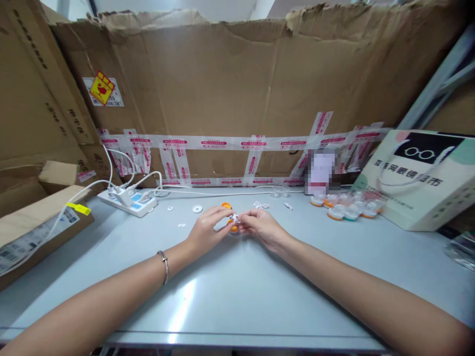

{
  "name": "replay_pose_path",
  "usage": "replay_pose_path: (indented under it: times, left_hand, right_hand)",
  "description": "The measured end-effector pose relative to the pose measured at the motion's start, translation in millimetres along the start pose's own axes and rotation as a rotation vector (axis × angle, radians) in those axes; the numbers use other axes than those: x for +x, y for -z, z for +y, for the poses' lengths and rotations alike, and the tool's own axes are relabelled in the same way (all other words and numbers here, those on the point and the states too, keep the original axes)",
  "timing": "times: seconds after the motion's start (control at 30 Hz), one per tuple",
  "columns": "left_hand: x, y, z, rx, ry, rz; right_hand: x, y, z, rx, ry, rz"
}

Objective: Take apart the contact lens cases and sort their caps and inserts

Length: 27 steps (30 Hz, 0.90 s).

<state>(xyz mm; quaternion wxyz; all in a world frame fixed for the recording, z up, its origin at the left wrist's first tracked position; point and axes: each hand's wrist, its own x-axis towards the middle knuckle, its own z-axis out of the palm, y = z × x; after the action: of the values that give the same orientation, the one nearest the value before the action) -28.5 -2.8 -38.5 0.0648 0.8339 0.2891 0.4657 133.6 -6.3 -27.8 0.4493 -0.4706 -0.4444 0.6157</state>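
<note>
In the middle of the table, my left hand [210,228] and my right hand [264,228] meet fingertip to fingertip. Both pinch a small white plastic part [235,218], whose exact shape is partly covered by the fingers. Just under it is an orange round piece [232,228], and I cannot tell whether the two are joined. Behind the fingers lies an orange ring-shaped cap [226,205]. A white round disc [197,209] rests to the left of it. Several small white parts [261,205] lie behind my right hand.
On the left, a white power strip [128,201] with plugged cables stands near an open cardboard box [40,222]. Clear round cases [352,205] with orange and green bases are grouped at right, before a phone [321,173] and a paper bag [413,178]. Tall cardboard [230,84] closes off the back.
</note>
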Motion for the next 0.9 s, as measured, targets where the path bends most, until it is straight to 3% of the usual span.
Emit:
replay_pose_path:
  times: [0.1, 0.17, 0.23, 0.37, 0.47, 0.6, 0.73, 0.83, 0.9]
  left_hand:
    - [0.6, 3.0, 1.7, -0.001, 0.041, 0.04]
    - [1.1, 5.5, 3.8, -0.019, 0.099, 0.059]
    - [0.9, 7.2, 4.5, -0.026, 0.132, 0.051]
    - [-0.9, 6.2, 1.3, -0.04, 0.133, -0.007]
    - [-1.4, 4.9, -0.8, -0.066, 0.141, -0.028]
    - [-0.1, 5.8, -0.1, -0.079, 0.184, -0.026]
    - [0.7, 5.1, 2.4, -0.191, 0.322, -0.05]
    - [0.7, 3.1, 5.9, -0.362, 0.493, -0.071]
    - [0.7, 1.9, 8.9, -0.441, 0.553, -0.111]
  right_hand:
    - [5.5, 9.4, -3.5, -0.159, 0.185, 0.07]
    - [14.5, 24.9, -8.7, -0.34, 0.42, 0.153]
    - [26.8, 47.1, -15.7, -0.477, 0.521, 0.202]
    - [51.2, 94.7, -25.2, -0.577, 0.333, 0.27]
    - [61.2, 113.5, -20.7, -0.698, 0.197, 0.255]
    - [64.3, 114.8, -9.7, -0.744, 0.141, 0.183]
    - [60.7, 108.0, -12.0, -0.753, 0.164, 0.215]
    - [48.0, 90.3, -20.8, -0.722, 0.32, 0.244]
    - [33.4, 69.4, -24.3, -0.659, 0.484, 0.146]
